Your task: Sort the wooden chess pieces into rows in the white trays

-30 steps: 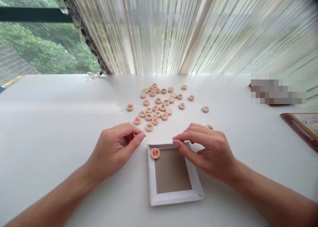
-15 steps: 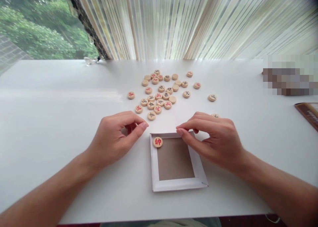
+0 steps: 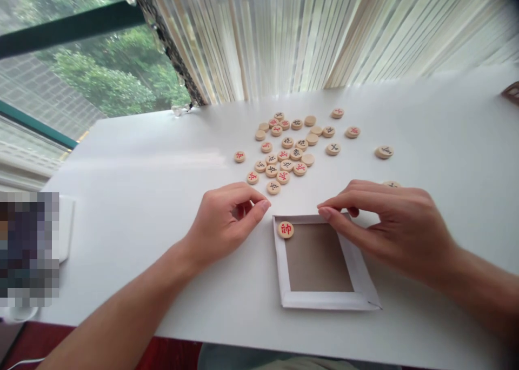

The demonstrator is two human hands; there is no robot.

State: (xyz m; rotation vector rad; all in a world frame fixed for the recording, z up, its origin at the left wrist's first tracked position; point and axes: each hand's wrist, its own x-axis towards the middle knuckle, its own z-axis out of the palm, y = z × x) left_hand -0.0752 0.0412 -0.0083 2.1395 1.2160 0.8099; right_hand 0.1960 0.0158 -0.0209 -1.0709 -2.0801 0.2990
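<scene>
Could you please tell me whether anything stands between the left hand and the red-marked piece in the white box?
Only the far left corner of the white box, with its low rim, lies between the left hand and the red-marked piece just inside it; no other piece is visible in that gap.

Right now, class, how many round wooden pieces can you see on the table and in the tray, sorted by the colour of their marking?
Red-marked pieces: 12, including the one in the white tray
Black-marked pieces: 14, one partly hidden by the right hand
Pieces with no mark showing: 6
Total: 32
</scene>
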